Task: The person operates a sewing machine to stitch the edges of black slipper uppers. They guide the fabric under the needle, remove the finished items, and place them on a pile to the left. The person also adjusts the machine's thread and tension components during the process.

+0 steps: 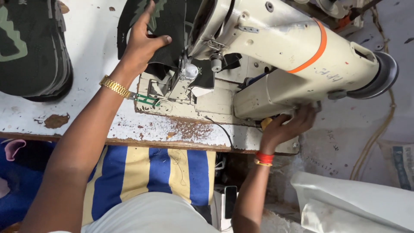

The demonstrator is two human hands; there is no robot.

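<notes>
Pressing flat, your left hand [144,41] is holding the black shoe upper [166,23] against the cream sewing machine [276,51] near its needle. Your right hand [286,125] is curling its grip under the machine's base at the counter [86,56] edge; what it's clasping is hidden.

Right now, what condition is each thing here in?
Left hand: pressing flat on the dark fabric piece.
Right hand: gripping under the sewing machine.
Table: white paint chipped.
Stack of dark pieces: piled at the left.
Phone: screen dark.
</notes>
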